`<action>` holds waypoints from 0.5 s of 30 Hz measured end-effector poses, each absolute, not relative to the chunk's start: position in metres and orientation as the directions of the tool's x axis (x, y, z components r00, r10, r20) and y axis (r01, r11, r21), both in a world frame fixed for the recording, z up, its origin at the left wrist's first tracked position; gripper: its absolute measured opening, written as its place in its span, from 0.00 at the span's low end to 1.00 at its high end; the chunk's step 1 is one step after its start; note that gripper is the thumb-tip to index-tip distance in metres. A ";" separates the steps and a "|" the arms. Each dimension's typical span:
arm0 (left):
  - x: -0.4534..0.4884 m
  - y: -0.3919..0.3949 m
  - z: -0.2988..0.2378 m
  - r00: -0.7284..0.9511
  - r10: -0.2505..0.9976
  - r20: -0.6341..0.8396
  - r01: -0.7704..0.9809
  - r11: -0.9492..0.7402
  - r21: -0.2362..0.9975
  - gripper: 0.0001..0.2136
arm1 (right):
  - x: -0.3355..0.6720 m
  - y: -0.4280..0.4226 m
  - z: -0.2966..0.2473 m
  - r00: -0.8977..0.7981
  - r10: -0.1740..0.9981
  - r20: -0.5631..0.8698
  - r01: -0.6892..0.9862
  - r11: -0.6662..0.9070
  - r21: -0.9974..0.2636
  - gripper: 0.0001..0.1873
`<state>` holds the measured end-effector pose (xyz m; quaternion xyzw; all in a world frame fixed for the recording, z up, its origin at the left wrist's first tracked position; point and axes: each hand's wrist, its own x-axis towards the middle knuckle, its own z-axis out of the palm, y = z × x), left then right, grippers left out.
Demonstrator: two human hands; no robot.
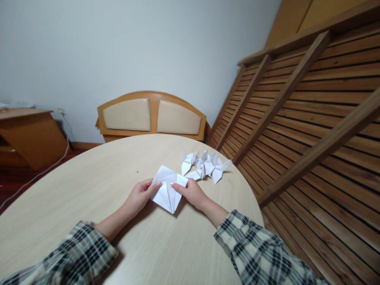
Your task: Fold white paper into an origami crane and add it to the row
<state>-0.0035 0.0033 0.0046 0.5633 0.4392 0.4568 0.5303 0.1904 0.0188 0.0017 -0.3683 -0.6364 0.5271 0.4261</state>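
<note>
Head view: just left of and nearer than the cranes (208,164), the paper (165,193) is pinched at opposite sides by the left hand (140,194) and right hand (195,194), thumbs on top, other fingers mostly hidden, and is best creased with its layers kept aligned.

A round, pale wood-grain table (154,253) bears a cluster of folded white paper birds (207,163).

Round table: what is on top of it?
A cluster of folded white paper figures and a dark speck show on the tabletop. The left hand and right hand hold a folded white sheet over it; the surface directly beneath these is covered.
</note>
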 end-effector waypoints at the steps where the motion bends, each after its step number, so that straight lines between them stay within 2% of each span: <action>1: -0.004 0.003 0.005 0.201 0.978 0.046 0.009 -0.049 0.999 0.17 | 0.191 0.019 0.002 -0.346 0.927 0.145 0.021 0.163 -0.986 0.17; 11: -0.003 0.002 0.004 0.240 0.970 0.021 0.057 -0.036 0.998 0.18 | 0.192 0.023 0.001 -0.289 0.939 0.187 0.106 0.226 -0.968 0.17; 15: -0.004 0.003 0.004 0.220 0.973 0.064 0.104 -0.089 0.991 0.18 | 0.193 0.024 0.000 -0.276 0.939 0.207 0.172 0.260 -0.950 0.16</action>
